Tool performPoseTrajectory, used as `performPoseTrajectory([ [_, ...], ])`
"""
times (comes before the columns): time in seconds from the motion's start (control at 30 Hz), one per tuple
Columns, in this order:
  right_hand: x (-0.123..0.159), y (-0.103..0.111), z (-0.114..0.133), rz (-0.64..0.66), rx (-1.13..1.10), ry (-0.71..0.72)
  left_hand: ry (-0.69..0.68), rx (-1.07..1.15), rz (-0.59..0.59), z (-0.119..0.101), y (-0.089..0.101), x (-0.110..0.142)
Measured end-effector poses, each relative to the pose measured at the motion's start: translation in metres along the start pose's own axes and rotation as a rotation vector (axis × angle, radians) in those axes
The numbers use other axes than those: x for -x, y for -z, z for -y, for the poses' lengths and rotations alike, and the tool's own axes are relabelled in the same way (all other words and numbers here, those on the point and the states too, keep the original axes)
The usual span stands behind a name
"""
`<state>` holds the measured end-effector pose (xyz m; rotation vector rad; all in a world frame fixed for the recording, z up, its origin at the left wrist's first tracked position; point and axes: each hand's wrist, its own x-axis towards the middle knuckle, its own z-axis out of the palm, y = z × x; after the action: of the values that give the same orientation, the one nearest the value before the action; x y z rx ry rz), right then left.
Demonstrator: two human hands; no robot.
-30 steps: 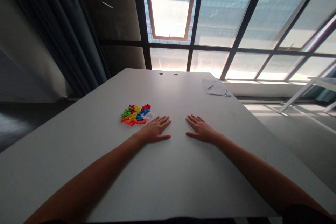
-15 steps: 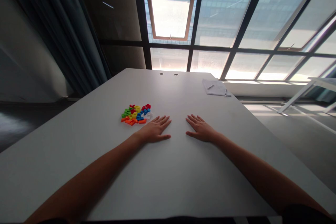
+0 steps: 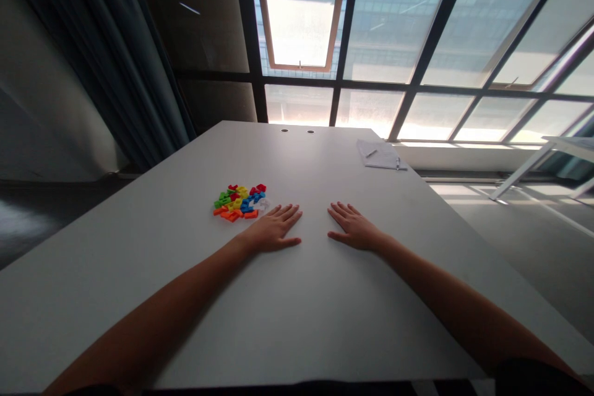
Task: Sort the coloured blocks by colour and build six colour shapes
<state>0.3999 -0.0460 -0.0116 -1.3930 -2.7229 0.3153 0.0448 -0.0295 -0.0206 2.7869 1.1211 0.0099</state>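
Note:
Palm down on the white table, my left hand lies flat with its fingers stretched out and thumb apart. My right hand rests the same way a short distance to its right, holding nothing. Just left of my left hand's fingers is a loose pile of small plastic pieces in red, green, yellow, blue, orange and white. The white pieces are closest to that hand; whether they touch it I cannot tell. The exact kind of the pieces is too small to make out.
Papers with pens on them lie near the table's far right edge. Two round holes sit at the far end. A dark curtain hangs at the left, large windows are ahead, and another white table stands at the right.

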Motion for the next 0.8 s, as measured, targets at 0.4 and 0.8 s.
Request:
performPoseTrajectory([
  [0.4, -0.0004, 0.0006, 0.0011, -0.004, -0.005, -0.002, 0.003, 0.009, -0.031, 0.0011, -0.0013, -0.0005],
  [0.8, 0.001, 0.0018, 0.0011, -0.007, -0.009, -0.008, -0.005, 0.033, -0.082, 0.0034, -0.0038, -0.0003],
])
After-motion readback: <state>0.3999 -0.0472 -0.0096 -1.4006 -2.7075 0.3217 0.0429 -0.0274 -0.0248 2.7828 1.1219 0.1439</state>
